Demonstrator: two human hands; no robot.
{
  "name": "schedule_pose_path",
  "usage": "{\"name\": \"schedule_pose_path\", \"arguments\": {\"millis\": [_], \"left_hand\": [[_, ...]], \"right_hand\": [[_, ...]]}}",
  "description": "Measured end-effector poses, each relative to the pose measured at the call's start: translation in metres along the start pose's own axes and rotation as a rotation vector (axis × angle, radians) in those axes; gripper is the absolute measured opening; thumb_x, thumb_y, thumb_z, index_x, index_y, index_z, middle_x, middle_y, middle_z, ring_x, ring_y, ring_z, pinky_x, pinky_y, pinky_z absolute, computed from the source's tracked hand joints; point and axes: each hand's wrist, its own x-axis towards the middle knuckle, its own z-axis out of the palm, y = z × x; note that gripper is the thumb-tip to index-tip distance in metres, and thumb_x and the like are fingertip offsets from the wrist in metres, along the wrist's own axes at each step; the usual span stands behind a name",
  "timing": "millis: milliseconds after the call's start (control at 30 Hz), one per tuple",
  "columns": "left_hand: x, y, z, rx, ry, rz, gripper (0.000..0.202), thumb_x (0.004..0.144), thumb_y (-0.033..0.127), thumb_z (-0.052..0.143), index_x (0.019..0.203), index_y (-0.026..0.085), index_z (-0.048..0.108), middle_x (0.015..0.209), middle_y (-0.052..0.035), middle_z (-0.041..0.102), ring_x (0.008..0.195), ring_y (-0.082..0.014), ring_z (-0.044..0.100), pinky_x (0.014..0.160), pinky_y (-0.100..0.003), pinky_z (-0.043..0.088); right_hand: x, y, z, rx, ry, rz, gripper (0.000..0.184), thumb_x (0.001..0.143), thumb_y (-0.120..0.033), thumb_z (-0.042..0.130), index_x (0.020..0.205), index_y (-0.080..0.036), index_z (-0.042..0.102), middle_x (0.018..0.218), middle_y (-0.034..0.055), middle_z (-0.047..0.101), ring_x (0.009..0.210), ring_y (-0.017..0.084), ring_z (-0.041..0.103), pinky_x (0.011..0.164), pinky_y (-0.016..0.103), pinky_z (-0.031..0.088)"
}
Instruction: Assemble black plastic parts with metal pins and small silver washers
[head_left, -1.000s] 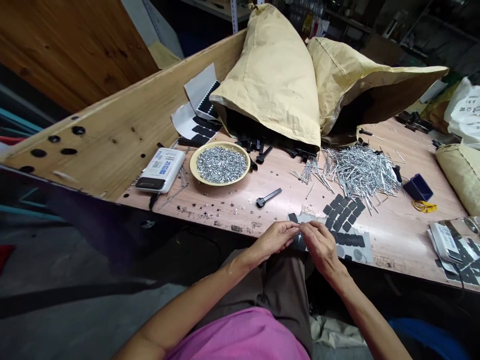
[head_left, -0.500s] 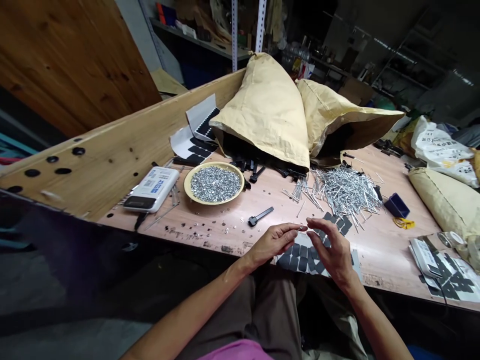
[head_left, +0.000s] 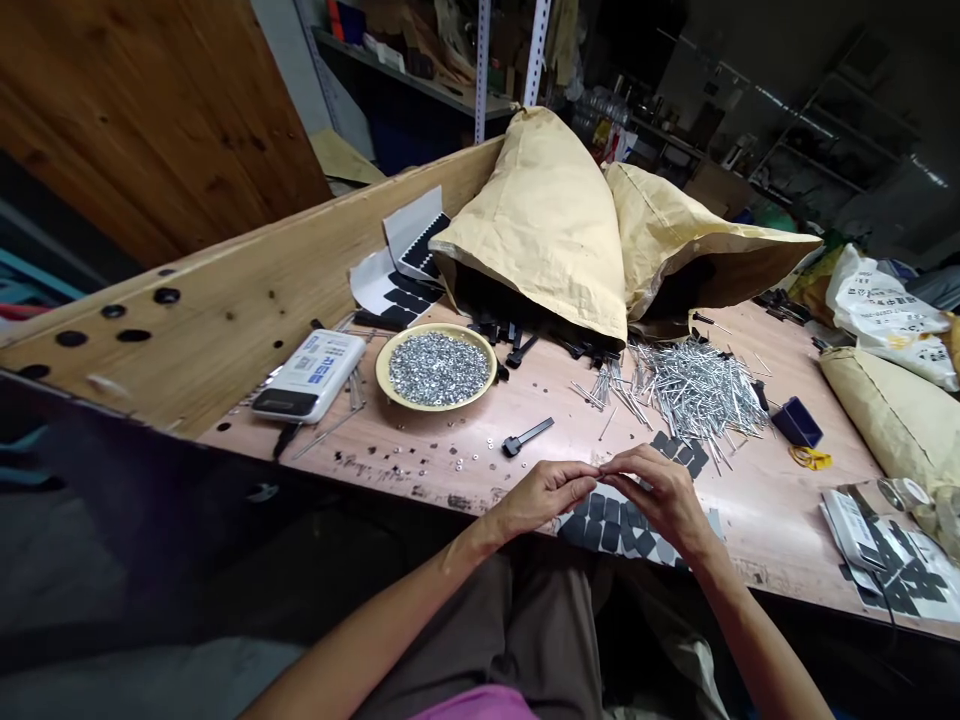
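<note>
My left hand (head_left: 546,495) is closed in a pinch over the table's front edge. Its fingertips meet those of my right hand (head_left: 661,498), which is pinched too. Whatever lies between the fingertips is too small and too covered to name. Below both hands is a sheet of black adhesive pads (head_left: 611,525), partly hidden by my right hand. Just beyond my left hand lies a black plastic part with a long stem (head_left: 528,438). A yellow bowl (head_left: 382,385) full of small shiny metal pieces (head_left: 436,368) stands farther left.
A pile of long metal pins (head_left: 701,390) lies at the right back. Two large paper sacks (head_left: 551,220) gape toward me, black parts under them. A white power bank (head_left: 311,375) with a cable is left, a dark blue box (head_left: 796,422) right. A wooden board (head_left: 247,300) edges the table.
My right hand has closed from an open curl into a pinch and come against my left fingertips. A tiny shiny bit seen at the left fingertips is now covered. The view has shifted slightly.
</note>
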Motion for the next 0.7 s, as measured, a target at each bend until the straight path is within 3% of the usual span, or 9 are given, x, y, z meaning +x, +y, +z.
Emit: {"name": "schedule_pose_path", "arguments": {"millis": [300,533,700], "left_hand": [[0.000,0.005,-0.001,0.173,-0.148,-0.036,0.038,0.080,0.049,0.053,0.077,0.012,0.062,0.053,0.0054,0.038,0.050,-0.0069,0.032,0.048,-0.021,0.026],[0.000,0.000,0.003,0.030,-0.155,-0.109,0.048,0.076,0.060,0.052,0.080,0.013,0.058,0.051,0.0081,0.034,0.044,-0.0054,0.028,0.043,-0.019,0.023],[0.000,0.000,-0.002,0.070,-0.216,-0.201,0.049,0.076,0.061,0.051,0.078,0.013,0.058,0.049,0.0079,0.037,0.041,-0.0051,0.029,0.041,-0.019,0.022]], "right_hand": [[-0.006,0.005,-0.007,0.132,-0.156,0.091,0.027,0.088,-0.040,0.053,0.086,-0.019,0.070,0.074,0.0053,0.070,0.067,0.015,0.067,0.061,0.023,0.053],[-0.012,0.003,-0.004,0.113,-0.058,0.114,0.025,0.088,-0.037,0.054,0.082,-0.018,0.069,0.072,0.0049,0.070,0.065,0.014,0.066,0.059,0.022,0.053],[-0.019,0.003,0.003,0.013,-0.042,-0.019,0.024,0.092,-0.030,0.048,0.086,-0.018,0.068,0.073,0.0057,0.068,0.067,0.015,0.065,0.058,0.023,0.052]]}}
